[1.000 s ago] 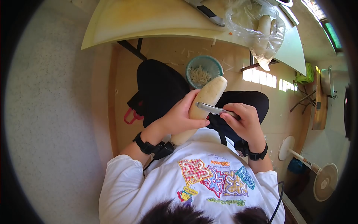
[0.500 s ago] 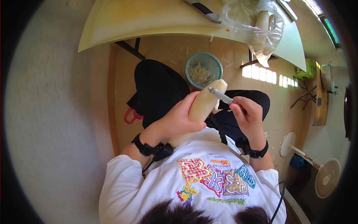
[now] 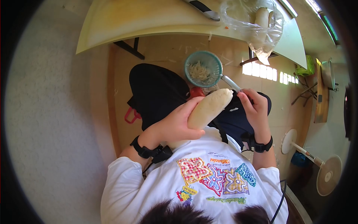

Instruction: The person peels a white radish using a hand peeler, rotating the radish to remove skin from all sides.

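Observation:
A long white radish lies slantwise over my lap, its far end pointing up and right. My left hand wraps around its lower part, thumb across the near side. My right hand grips a peeler by its dark handle; the silvery head is beyond the radish tip, apart from it. Below, between my knees, a blue-green plastic basket stands on the floor with pale peelings in it. A scrap of peel rests on my dark trousers.
Ahead is a pale table with a dark-handled knife. A clear plastic bag holding more radishes hangs over its edge. Something red sits beside the basket. A white fan stands at right.
The peeler has left the radish's side and moved up and right past its tip. The radish tip has tilted lower and to the right. My left hand keeps its hold.

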Motion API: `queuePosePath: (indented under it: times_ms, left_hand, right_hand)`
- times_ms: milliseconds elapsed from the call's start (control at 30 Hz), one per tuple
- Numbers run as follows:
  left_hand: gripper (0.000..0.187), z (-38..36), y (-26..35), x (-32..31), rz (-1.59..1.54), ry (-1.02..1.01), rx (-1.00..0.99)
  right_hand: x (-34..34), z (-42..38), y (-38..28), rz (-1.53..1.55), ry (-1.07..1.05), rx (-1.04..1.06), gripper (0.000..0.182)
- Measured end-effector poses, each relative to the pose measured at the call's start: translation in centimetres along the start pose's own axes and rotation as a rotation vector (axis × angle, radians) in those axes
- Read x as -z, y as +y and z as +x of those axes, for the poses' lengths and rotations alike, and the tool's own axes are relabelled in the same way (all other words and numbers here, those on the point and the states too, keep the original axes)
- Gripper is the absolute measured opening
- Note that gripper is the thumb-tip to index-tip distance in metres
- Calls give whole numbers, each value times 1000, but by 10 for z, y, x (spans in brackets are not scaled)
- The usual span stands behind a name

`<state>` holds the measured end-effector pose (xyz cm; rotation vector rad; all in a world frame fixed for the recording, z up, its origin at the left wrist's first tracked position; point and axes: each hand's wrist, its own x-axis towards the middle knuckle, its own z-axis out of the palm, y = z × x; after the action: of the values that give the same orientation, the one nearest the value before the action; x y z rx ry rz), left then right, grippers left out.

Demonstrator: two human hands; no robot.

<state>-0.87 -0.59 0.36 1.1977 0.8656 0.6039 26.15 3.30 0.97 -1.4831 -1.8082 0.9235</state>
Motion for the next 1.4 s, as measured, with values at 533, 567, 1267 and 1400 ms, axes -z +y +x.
queuePosePath:
  times_ms: [533,567,1267,1400]
  left_hand:
    - [81,12,19,-4,-51,31,82]
    - [81,11,19,-3,-51,36,83]
    - [71,4,8,-4,-10,87,22]
    - [65,3,3,-4,-143,105,70]
  right_hand:
    - [-8,20,-33,648,-116,-312,22]
    - [-9,20,-31,689,-104,-330,21]
    - [-4,19,-13,618,179,-327,10]
    - [-7,19,-15,554,144,-336,13]
